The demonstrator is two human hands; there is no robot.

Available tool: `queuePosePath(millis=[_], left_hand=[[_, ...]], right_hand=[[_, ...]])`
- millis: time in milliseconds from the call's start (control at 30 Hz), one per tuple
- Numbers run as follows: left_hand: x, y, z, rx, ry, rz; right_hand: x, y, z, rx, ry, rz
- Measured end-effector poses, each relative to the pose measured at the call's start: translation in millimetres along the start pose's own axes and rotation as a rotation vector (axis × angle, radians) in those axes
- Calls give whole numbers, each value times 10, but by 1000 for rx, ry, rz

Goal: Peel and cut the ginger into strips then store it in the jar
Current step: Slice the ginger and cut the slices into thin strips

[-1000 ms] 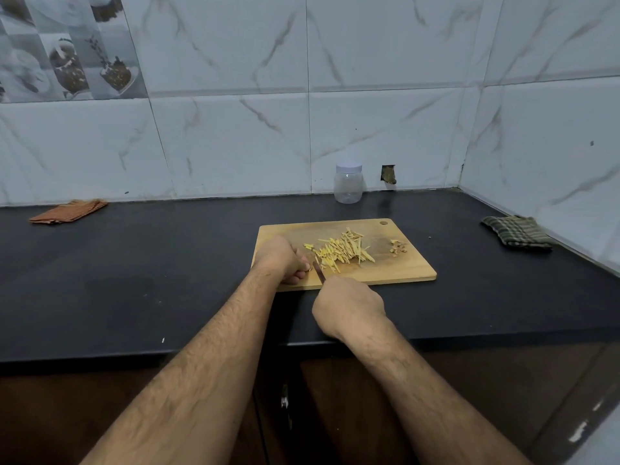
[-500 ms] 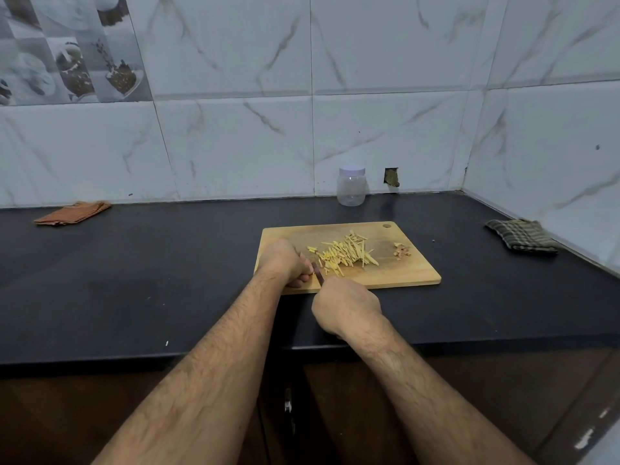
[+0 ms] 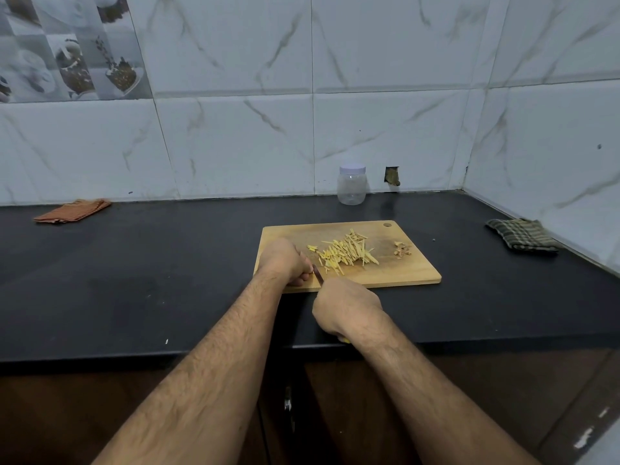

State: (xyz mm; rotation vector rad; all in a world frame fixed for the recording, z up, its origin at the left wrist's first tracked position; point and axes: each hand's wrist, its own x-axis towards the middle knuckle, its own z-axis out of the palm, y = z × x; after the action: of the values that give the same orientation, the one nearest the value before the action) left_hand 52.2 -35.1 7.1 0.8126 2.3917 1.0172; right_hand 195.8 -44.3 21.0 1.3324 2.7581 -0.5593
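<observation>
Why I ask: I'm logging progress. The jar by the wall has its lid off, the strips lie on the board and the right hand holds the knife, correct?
Not quite. In the head view the jar by the wall has its lid on. The rest stands: the strips lie on the board, and the right hand holds the knife.

The black counter (image 3: 134, 270) lay open to the left of the cutting board (image 3: 402, 273), with only an orange cloth (image 3: 72, 211) far back by the wall. Behind the board, the lidded jar (image 3: 351, 184) stood near the tiles with a bare strip between the 2. To the right, a green checked cloth (image 3: 521, 234) sat near the corner wall, well apart from the board. On the board, ginger strips (image 3: 345, 251) and a small heap of peel (image 3: 402, 249) took up the middle and right.
</observation>
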Motion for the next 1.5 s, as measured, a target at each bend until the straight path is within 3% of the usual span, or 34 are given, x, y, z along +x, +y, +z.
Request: queuePosePath(millis=[433,667,900,1033,1167,1300,1500], left_hand=[[39,-85,30,-40,18,29],[22,-189,-13,-187,-13,34],[22,-256,3,-261,41,50],[35,-276,23,-308,152,34],[74,-267,29,-85,274,153],[100,-182,47,149,217,239],[112,-155,59,225,213,301]], right_hand=[[-55,120,-14,-2,98,33],[-59,106,25,-7,107,-26],[24,127,-18,-59,102,-19],[89,182,-99,-59,156,14],[150,151,-47,-30,148,-27],[207,153,6,28,146,-22],[231,177,31,62,171,-19]])
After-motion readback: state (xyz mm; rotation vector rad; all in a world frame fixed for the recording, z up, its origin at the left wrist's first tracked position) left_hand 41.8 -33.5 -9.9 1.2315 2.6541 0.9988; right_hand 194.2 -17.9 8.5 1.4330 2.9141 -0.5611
